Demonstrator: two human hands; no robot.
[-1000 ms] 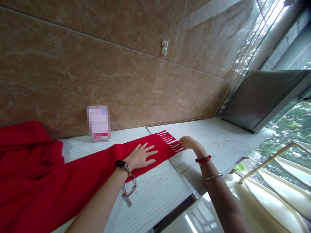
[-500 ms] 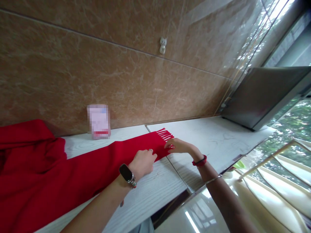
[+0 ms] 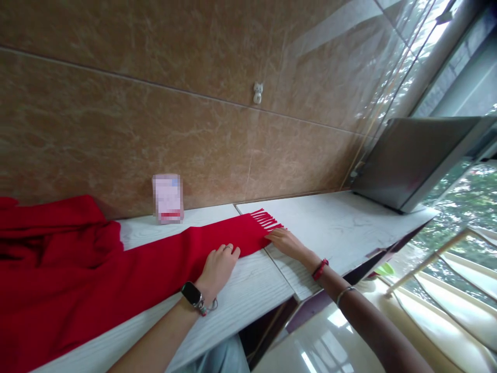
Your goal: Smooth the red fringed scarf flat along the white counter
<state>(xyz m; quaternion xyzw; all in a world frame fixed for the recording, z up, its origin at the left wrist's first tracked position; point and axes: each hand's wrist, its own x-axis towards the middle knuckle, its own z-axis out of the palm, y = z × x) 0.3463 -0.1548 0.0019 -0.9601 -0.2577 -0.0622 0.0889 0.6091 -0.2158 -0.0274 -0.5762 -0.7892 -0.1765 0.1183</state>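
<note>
A red scarf (image 3: 155,264) is laid lengthwise over the white wood-grain tabletop. Its fringe (image 3: 266,218) points right, and its rest is bunched in folds at the left. My left hand (image 3: 221,267), with a ring and a dark-screened wrist band, rests open near the scarf's front edge, fingers spread over the cloth. At the fringed end, my right hand (image 3: 286,242) touches the near corner with its fingers stretched out on the fabric; a red bracelet and a thin bangle circle that arm. My right thumb is hidden.
A pixelated pinkish pack (image 3: 167,199) stands against the brown marbled wall (image 3: 194,140). A small white cat figure (image 3: 258,93) is on that wall. At the right are a dark grey appliance (image 3: 419,160), a window and a pale railing (image 3: 427,261).
My left hand has slid slightly left on the scarf, its fingers more spread. My right hand has flattened from a curled pose at the fringed corner. The view has shifted a little.
</note>
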